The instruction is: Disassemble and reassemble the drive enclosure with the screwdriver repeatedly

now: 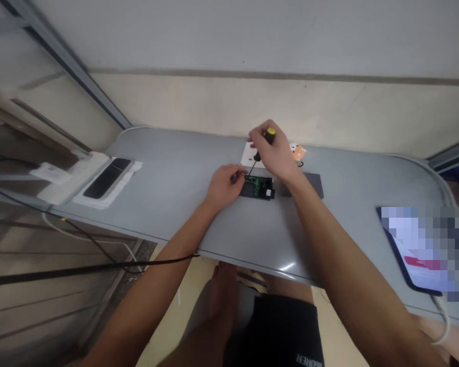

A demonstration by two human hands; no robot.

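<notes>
My right hand (271, 148) is closed around a screwdriver (270, 134) with a black handle and a yellow end cap. Its thin shaft slants down to the left, and the tip meets the upper left part of a green circuit board (256, 184). That board lies in an open black casing (248, 192) on the grey table. My left hand (226, 186) grips the left end of the casing with bent fingers. A dark flat panel (314, 184) lies beneath my right forearm, partly hidden by it. Any screw at the tip is too small to make out.
A white paper (247, 154) and an orange-and-white cartoon piece (298, 151) lie behind my right hand. At the left sit a black-topped device (109, 178) on papers and a white power strip (57, 183). A lit phone (421, 255) with a cable lies at the right.
</notes>
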